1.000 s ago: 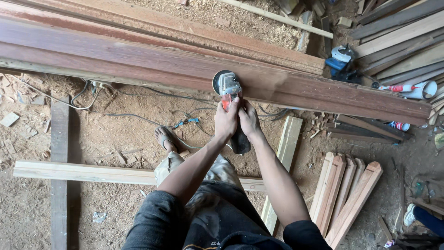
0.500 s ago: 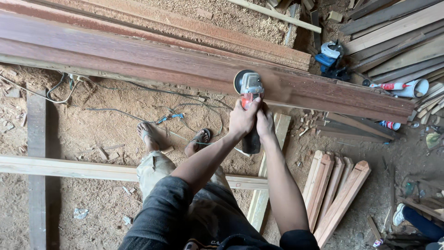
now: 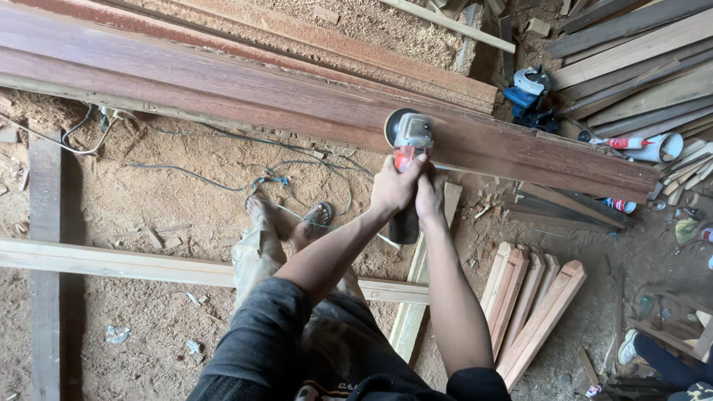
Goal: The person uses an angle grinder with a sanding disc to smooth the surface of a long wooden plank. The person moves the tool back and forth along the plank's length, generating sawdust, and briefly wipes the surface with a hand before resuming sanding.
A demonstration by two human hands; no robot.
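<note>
Both hands on an angle grinder (image 3: 407,141), its disc laid against the face of a long reddish-brown plank (image 3: 245,93). Left hand (image 3: 394,187) clenched around the grinder body just behind the head; right hand (image 3: 431,194) beside it, touching, grip closed on the rear handle. Plank runs across the view, raised above a sawdust floor (image 3: 148,200). Loose cables (image 3: 223,167) trail below it (tangled near a sandalled foot (image 3: 316,217)). Short pointed boards (image 3: 531,304) lie stacked to the right.
</note>
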